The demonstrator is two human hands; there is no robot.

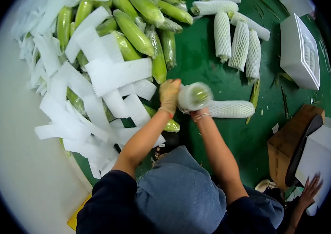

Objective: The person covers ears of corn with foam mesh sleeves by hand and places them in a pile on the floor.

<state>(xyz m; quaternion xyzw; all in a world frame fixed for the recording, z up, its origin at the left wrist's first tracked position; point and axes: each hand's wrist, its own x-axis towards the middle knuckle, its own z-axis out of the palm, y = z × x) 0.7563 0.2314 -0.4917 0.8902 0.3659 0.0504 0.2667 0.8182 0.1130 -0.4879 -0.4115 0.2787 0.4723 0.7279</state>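
Observation:
A long green vegetable in a white foam net [195,96] is held end-on toward the camera, blurred by motion. On its left side my left hand [169,94], in a pale yellowish glove, has its fingers closed at the net's edge. My right hand [197,112] grips it from below; its fingers are mostly hidden behind the net. Just right of that hand lies a netted vegetable [231,109]. To the left, white foam nets [118,74] lie flat over a heap of green vegetables [134,33], several wrapped in clear film.
Several netted vegetables [240,45] lie at the upper right of the green table [196,50]. A white foam box [298,50] stands beyond them. Lower right are a cardboard box [290,144], a white panel and another person's hand [311,189]. Leaf scraps lie about.

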